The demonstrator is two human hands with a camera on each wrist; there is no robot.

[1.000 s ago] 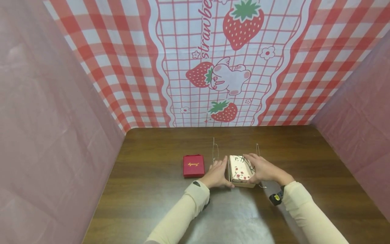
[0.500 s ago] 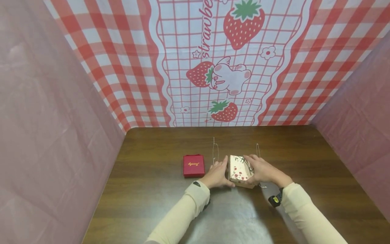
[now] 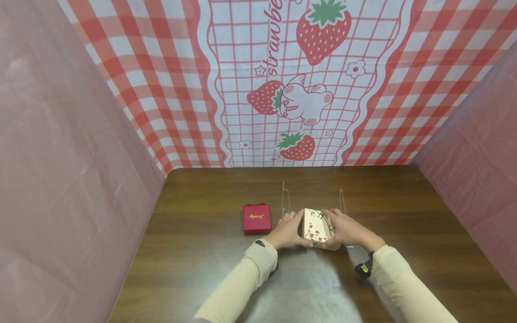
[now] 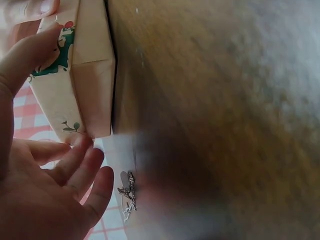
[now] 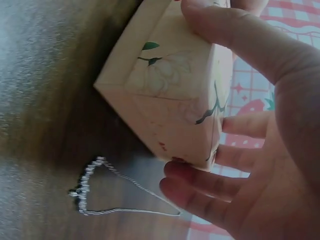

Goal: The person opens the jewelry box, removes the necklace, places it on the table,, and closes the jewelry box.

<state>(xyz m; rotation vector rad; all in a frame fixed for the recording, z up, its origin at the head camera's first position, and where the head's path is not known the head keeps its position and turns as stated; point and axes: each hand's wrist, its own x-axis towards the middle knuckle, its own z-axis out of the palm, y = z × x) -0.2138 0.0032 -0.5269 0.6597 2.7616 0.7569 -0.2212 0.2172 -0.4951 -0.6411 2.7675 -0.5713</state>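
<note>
A cream box [image 3: 315,226] printed with red flowers and green stems lies between both hands, its top tilted in the head view. My left hand [image 3: 287,231] grips its left side, with the thumb on the near face and fingertips at the far corner in the left wrist view. On the other side my right hand [image 3: 348,229] holds it, the thumb [image 5: 210,20] on the near printed face and the fingers at the far edge. Pale, plain-sided panels of the box [image 4: 95,92] show low in the left wrist view. Its inside is hidden.
A red box [image 3: 257,219] with gold lettering stands left of my left hand. One thin silver chain [image 3: 283,190] lies behind that hand; another silver chain [image 5: 84,187], with sparkling stones, lies by my right hand. A strawberry-print cloth [image 3: 282,89] hangs behind the brown table [image 3: 202,269].
The floral top has tipped and shifted slightly toward the near side, covering more of the plain front edge. My right hand has moved a little with it; the left has barely moved.
</note>
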